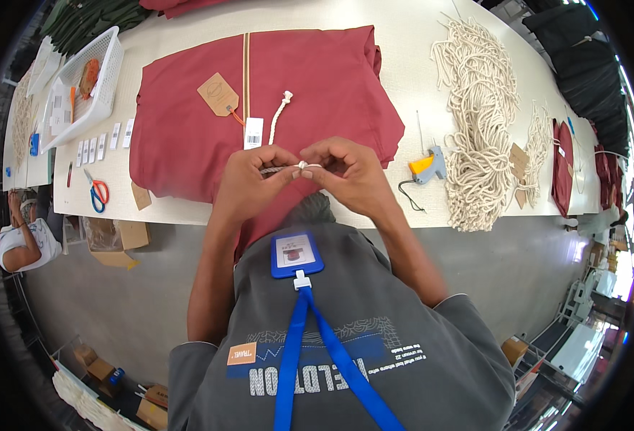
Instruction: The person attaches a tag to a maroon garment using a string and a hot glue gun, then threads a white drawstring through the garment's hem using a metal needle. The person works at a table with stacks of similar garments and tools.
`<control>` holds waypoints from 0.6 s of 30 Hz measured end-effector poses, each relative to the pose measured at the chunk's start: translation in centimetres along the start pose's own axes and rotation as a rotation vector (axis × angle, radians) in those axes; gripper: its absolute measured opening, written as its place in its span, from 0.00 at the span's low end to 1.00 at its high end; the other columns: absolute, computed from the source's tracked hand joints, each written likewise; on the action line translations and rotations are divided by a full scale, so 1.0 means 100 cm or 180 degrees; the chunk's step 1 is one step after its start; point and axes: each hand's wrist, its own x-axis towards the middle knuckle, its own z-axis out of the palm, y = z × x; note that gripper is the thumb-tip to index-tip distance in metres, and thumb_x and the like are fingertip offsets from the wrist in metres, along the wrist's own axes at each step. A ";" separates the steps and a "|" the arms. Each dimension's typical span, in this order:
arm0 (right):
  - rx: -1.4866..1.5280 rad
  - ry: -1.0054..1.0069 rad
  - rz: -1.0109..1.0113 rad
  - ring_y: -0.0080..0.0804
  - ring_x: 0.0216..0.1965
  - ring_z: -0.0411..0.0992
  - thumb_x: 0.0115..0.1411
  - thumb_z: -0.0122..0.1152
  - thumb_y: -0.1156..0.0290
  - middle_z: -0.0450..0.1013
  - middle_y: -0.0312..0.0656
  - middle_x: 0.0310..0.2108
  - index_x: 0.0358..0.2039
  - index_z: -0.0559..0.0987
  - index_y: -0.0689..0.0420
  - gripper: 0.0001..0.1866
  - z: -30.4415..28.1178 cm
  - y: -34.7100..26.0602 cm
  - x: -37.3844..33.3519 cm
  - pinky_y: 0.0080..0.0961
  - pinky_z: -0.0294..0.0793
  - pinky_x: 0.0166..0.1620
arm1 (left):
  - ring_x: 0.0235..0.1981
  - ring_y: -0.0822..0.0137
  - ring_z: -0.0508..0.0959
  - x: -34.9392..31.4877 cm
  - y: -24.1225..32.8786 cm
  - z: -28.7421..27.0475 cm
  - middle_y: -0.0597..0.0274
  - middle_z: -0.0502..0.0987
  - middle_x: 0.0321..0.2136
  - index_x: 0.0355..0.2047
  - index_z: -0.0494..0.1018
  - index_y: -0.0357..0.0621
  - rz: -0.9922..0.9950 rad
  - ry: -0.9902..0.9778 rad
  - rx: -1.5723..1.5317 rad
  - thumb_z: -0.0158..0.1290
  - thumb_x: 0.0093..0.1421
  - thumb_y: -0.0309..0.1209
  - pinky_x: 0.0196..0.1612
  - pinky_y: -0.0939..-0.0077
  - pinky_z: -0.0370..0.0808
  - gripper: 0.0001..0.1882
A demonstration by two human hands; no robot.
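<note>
Your left hand (251,183) and right hand (350,176) meet fingertip to fingertip, both clamped on a cream cord (269,171). Your left thumb and fingers pinch it on one side of a small knot (303,165), and your right thumb and fingers pinch the short tail on the other, so the knot sits right in the narrow space between your two grips. Directly under and beyond your grip lies a folded maroon fabric piece (324,79) with a tan-edged dark stripe (246,61) running away from you; part of the fabric hangs over the table edge, below your hands. Just beyond your fingers, a second cord end (279,118) with a knotted tip lies on the fabric. Just beyond your left hand is a white label (253,132), and farther off past it a brown tag (218,95) on an orange-red string. To the right of your grip, off the fabric, rests a grey and yellow tagging gun (432,167), and past that a thick heap of cream cords (478,122). Well to the left of your grip lie scissors (97,192) with red and blue handles, and beyond them a white basket (105,90). Nearer your body than the grip hangs a blue badge (297,255)
</note>
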 end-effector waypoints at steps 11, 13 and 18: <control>-0.0456 0.0580 -0.0707 0.38 0.33 0.77 0.58 0.63 0.79 0.77 0.46 0.30 0.34 0.81 0.62 0.03 0.010 0.002 -0.021 0.30 0.75 0.38 | 0.25 0.82 0.69 -0.007 -0.001 0.008 0.74 0.75 0.22 0.36 0.83 0.32 -0.0395 -0.0165 0.0407 0.62 0.63 0.30 0.29 0.84 0.66 0.10; -0.0446 0.0715 -0.0626 0.39 0.33 0.77 0.57 0.63 0.79 0.77 0.46 0.30 0.34 0.81 0.62 0.04 0.009 0.006 -0.028 0.30 0.75 0.38 | 0.24 0.85 0.66 -0.006 -0.002 0.013 0.76 0.73 0.21 0.36 0.83 0.32 -0.0409 -0.0230 0.0363 0.61 0.64 0.30 0.26 0.85 0.61 0.10; -0.0429 0.1276 -0.0487 0.37 0.35 0.78 0.58 0.63 0.78 0.79 0.45 0.32 0.35 0.82 0.61 0.04 -0.013 0.033 -0.040 0.29 0.76 0.40 | 0.23 0.82 0.69 0.003 -0.003 0.024 0.72 0.75 0.21 0.35 0.82 0.34 -0.0274 -0.0309 0.0512 0.59 0.65 0.31 0.26 0.84 0.63 0.10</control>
